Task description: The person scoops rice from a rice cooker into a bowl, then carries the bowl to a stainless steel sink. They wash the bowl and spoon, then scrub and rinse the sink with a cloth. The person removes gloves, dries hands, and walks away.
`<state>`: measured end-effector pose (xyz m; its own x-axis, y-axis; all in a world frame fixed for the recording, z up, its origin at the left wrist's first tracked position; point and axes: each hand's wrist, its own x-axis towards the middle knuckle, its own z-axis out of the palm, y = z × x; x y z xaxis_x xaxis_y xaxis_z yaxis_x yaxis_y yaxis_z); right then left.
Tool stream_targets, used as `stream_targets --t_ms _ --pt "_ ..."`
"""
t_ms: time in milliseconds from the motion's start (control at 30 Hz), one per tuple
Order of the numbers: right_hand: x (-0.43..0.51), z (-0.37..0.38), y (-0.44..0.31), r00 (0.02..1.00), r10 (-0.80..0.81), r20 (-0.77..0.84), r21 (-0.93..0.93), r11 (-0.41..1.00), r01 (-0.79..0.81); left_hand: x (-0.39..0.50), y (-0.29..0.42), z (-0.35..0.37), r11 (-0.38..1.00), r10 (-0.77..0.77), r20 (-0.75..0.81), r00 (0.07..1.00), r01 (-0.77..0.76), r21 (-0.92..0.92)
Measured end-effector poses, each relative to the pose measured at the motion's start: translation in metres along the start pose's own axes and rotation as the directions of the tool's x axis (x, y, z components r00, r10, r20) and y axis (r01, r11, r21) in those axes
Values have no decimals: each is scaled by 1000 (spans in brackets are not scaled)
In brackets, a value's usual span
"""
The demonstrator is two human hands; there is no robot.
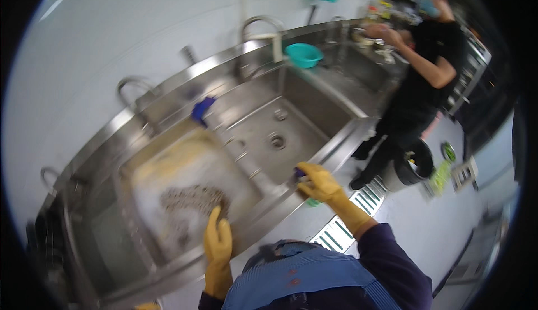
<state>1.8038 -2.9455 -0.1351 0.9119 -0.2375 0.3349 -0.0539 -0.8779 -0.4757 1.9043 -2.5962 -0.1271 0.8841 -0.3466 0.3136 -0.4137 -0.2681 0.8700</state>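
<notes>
Both my hands wear yellow rubber gloves. My left hand [217, 235] is at the front rim of a steel sink basin filled with foamy, brownish water [189, 192]; its fingers are apart and nothing shows in them. My right hand [318, 182] is over the front edge of the middle sink basin [273, 125], its fingers curled around a small dark purple thing [299, 172] that is mostly hidden. A blue-purple cloth [203, 109] lies at the back of the divider between these two basins. The middle basin holds no water and shows a drain [277, 141].
A co-worker [428, 70] in black stands at the right-hand sink. A teal plastic bowl [304, 55] sits behind the middle basin. Curved faucets [136, 95] line the wall. On the floor are a dark bin [410, 167] and a drain grate [336, 232]. Another basin [109, 234] holds water at left.
</notes>
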Motion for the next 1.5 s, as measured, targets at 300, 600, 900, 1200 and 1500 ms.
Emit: stream_targets --t_ms 300,600,900,1200,1500 --pt "18 -16 -2 992 126 -14 168 978 -122 -5 -5 -14 953 -265 -42 963 255 -162" --pt "68 11 -47 997 -40 63 354 935 16 -37 16 -55 866 -491 -201 848 448 -223" --pt "97 108 -106 798 -523 299 639 731 239 -125 58 -40 798 -570 -542 618 574 -184" --pt "66 138 -187 493 -737 462 744 625 237 -222 96 -4 704 -532 -810 247 661 -260" --pt "43 186 -287 393 -811 434 832 528 171 -271 107 -41 658 -533 -846 12 635 -405"
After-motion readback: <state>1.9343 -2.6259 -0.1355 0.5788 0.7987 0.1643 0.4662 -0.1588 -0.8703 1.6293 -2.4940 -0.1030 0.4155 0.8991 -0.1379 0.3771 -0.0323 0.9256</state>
